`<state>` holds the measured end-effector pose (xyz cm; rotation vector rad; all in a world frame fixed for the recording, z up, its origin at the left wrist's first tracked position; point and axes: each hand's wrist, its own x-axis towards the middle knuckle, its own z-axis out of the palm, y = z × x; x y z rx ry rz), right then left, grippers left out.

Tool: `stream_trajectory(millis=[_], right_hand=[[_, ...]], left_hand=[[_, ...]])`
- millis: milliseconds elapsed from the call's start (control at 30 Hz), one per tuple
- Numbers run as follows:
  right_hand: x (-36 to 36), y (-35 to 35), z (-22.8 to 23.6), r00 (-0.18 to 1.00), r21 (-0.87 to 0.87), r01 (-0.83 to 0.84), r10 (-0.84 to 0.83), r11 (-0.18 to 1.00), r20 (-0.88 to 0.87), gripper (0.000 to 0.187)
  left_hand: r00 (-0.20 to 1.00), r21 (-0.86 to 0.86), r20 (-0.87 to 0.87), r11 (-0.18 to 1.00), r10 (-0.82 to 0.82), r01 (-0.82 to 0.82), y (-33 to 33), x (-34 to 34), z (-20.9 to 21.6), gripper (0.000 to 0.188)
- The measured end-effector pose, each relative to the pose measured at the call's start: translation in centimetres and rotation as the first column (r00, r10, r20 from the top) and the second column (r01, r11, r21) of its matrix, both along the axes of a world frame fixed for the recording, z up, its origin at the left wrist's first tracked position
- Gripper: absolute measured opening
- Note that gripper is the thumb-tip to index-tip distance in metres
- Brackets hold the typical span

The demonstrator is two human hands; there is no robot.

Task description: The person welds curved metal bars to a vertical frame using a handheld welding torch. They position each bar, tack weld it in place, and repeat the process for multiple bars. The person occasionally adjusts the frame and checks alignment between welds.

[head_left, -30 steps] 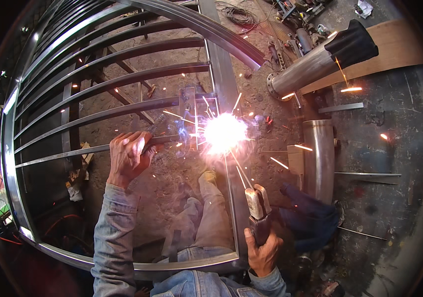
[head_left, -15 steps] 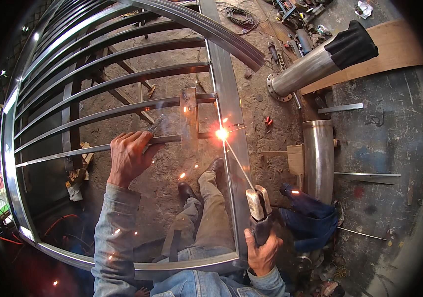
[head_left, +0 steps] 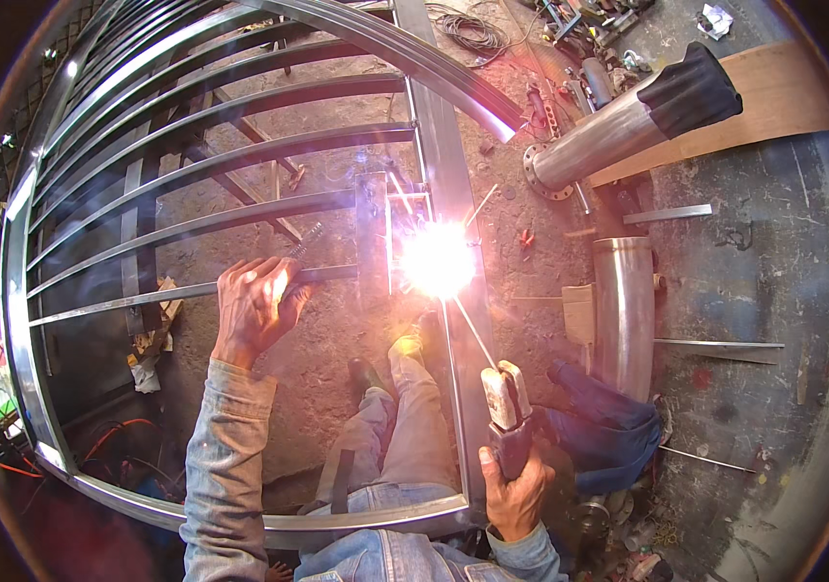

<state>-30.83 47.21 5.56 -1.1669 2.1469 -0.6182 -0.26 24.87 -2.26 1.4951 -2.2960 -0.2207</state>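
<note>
My right hand grips a black-handled electrode holder, its pale jaws clamped on a thin welding rod. The rod's far end vanishes in a bright white welding arc at the side rail of a metal frame. My left hand is closed around a thin metal bar that runs from the frame's left side toward the arc. A flat upright metal plate stands across this bar, just left of the arc. Glare hides the joint itself.
Several parallel bars cross the frame, and loose curved strips lie over its far end. To the right are a flanged pipe, another pipe, and dark blue cloth. Coiled cable lies on the floor beyond.
The small reddish glow at the rod's tip has grown into a large white glare that lights the surroundings. Both hands stay in nearly the same place.
</note>
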Motion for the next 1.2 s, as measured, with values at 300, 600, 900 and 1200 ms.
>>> stream_trajectory(millis=[300, 600, 900, 1200], right_hand=[[-0.1, -0.2, 0.2, 1.000, -0.013, -0.019, 0.020, 1.000, 0.003, 0.049], [-0.5, 0.9, 0.2, 0.997, -0.184, -0.056, 0.046, 0.981, -0.056, 0.052], [-1.3, 1.3, -2.1, 0.994, -0.278, -0.052, 0.023, 0.959, -0.109, 0.054], [-1.4, 1.8, -3.9, 0.986, -0.167, 0.111, -0.129, 0.980, -0.102, 0.051]], left_hand=[[1.000, -0.016, 0.004, 1.000, 0.006, -0.006, -0.1, -0.3, 0.2, 0.030], [0.999, -0.069, -0.029, 0.997, -0.039, 0.037, -0.1, -0.5, 0.6, 0.028], [0.999, -0.008, -0.006, 0.999, -0.041, 0.041, 0.0, -0.3, 0.4, 0.025], [0.999, -0.022, 0.017, 0.999, -0.043, 0.044, 0.1, -0.1, 0.1, 0.026]])
